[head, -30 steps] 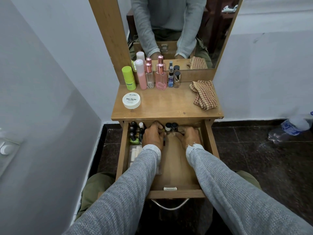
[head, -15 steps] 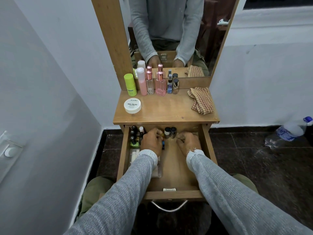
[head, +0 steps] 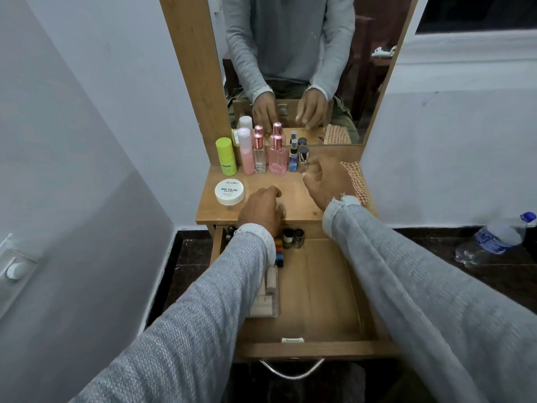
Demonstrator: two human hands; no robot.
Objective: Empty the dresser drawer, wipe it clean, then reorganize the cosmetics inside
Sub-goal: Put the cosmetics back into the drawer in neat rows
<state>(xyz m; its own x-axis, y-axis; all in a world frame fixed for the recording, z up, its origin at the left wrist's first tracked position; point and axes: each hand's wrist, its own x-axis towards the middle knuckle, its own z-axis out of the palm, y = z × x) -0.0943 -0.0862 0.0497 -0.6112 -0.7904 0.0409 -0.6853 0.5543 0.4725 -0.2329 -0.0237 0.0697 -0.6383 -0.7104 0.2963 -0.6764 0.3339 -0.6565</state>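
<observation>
The dresser drawer is pulled out toward six o'clock, its long axis running from twelve to six, with a metal handle at its front edge. Cosmetics are seen only along its nine o'clock side and at the back. Two small dark-capped bottles stand upright at twelve o'clock inside it. A row of coloured lipstick ends lies just beside them, toward six o'clock. A clear tray of beige sticks lies lengthwise along the drawer, partly hidden by the left sleeve.

The left hand is held over the front edge of the bench, fingers loosely curled with nothing visibly held. The right hand is raised above the bench at two o'clock, fingers loosely bent and slightly apart, empty, just beside a silver-capped bottle.

Along the back of the bench a row of upright containers is lined up from nine to three o'clock: a lime-green tube, a pink bottle, a clear spray bottle, a pink perfume bottle and a small blue spray bottle. A white nail polish remover tub sits at nine o'clock. A checked cloth lies at three o'clock, partly behind the right hand. A plastic water bottle lies on the floor at three o'clock.
</observation>
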